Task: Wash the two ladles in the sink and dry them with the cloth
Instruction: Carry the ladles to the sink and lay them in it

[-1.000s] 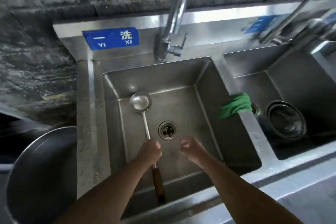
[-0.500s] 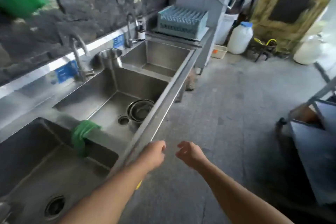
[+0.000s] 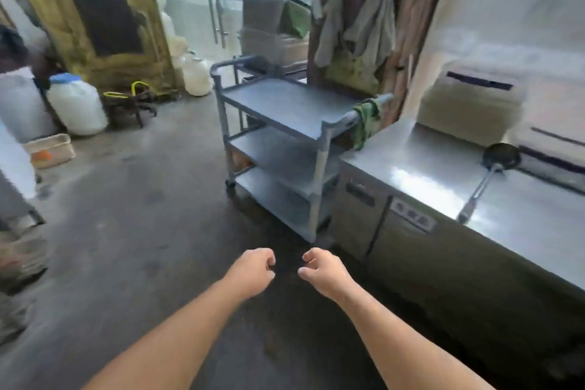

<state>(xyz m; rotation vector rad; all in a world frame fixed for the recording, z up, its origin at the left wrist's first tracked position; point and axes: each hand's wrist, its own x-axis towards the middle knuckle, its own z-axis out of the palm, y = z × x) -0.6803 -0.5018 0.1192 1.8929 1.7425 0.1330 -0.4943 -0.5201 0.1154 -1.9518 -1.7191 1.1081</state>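
Floor: dark, wet-looking floor [image 3: 142,215] fills the middle of the room; both forearms reach out above it
Counter: stainless steel counter [image 3: 411,168] runs along the right, its top shiny, with cabinet doors below; a blurred beige box [image 3: 468,108] sits at its far end
Ladle: ladle [image 3: 484,184] lies flat on the counter top, bowl toward the wall, handle end toward the front edge; well apart from both hands
Left hand: left hand [image 3: 251,272] has its fingers curled in, holding nothing
Right hand: right hand [image 3: 323,274] is curled the same way, holding nothing, just beside the left
Cart: grey three-shelf cart [image 3: 285,101] stands at the counter's far corner; a green cloth [image 3: 365,123] hangs over its handle bar
Containers: white jug [image 3: 77,104] with a blue cap and a pale basket [image 3: 50,150] stand on the floor at left; their contents cannot be told; stacked crates [image 3: 269,41] sit behind the cart
Wall: grey cloths [image 3: 370,28] hang from a line above the cart
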